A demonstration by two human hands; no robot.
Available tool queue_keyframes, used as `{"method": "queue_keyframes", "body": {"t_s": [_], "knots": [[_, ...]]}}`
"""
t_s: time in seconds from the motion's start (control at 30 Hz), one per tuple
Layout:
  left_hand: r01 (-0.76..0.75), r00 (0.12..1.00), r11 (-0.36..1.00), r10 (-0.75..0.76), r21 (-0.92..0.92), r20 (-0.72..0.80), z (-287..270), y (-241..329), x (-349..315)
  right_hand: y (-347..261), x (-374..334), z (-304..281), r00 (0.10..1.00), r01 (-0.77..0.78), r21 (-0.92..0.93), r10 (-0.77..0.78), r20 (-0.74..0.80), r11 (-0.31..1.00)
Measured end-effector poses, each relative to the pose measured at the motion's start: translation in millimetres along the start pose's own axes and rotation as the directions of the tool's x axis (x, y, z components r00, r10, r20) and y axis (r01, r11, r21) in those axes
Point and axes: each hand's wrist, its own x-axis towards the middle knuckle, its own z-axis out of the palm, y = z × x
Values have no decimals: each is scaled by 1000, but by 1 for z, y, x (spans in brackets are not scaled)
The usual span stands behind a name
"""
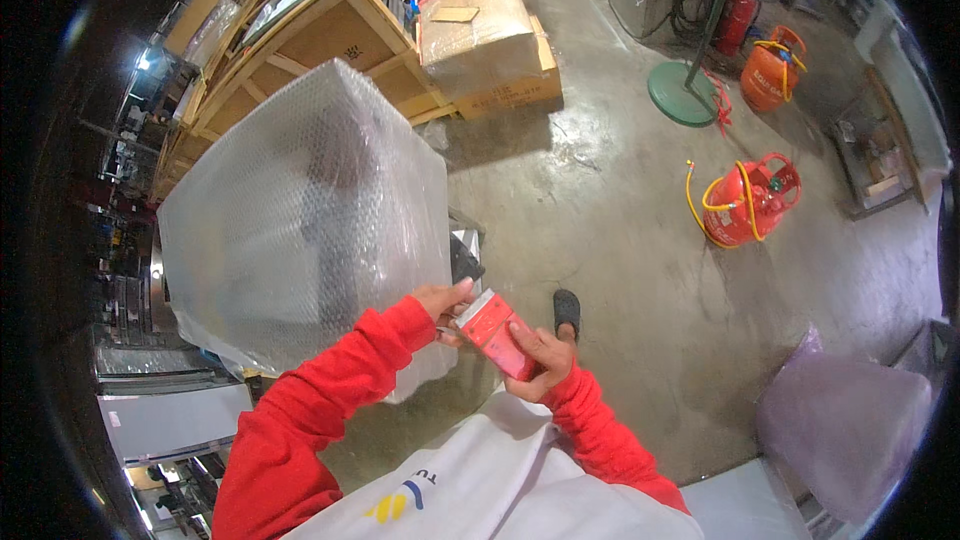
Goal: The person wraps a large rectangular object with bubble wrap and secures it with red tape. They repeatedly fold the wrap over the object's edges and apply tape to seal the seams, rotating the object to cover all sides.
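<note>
My right hand (543, 362) grips a red, flat, box-like tool with a pale metal strip (492, 332) across its far end, perhaps a tape dispenser. Against that metal end my left hand (446, 308) is closed with thumb and fingers pinched together. What lies between those fingers is too small to make out. Both hands are in front of my body, beside a large bulky item wrapped in bubble wrap (310, 210) on the left. A dark piece (465, 258) sticks out near its right edge, just beyond my left hand.
Behind the wrapped item stand a wooden crate (315, 40) and wrapped cardboard boxes (480, 35). Two red gas cylinders (735, 210) with yellow hoses and a stand with a green round base (683, 93) are on the right. A purple-wrapped bundle (845, 430) sits at lower right.
</note>
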Motion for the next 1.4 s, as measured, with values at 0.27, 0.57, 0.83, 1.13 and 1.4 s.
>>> {"method": "queue_keyframes", "body": {"t_s": [0.27, 0.57, 0.83, 1.13, 1.4], "knots": [[-81, 971, 954, 141, 290, -191, -24, 65, 61, 43, 67, 9, 1000, -3, 29, 3, -28, 1000], [55, 967, -50, 251, 997, -41, -74, 210, 151, 83, 147, 47, 936, -328, 486, 350, 47, 810], [515, 835, -415, 442, 750, -329, -159, 292, 178, 135, 232, 96, 813, -574, 553, 337, 476, 604], [540, 828, -559, 485, 629, -281, -152, 265, 151, 155, 237, 117, 885, -463, 658, 262, 386, 594], [367, 907, -698, 415, 615, -70, -120, 177, 122, 135, 146, 104, 818, -548, 608, 215, 534, 574]]}}
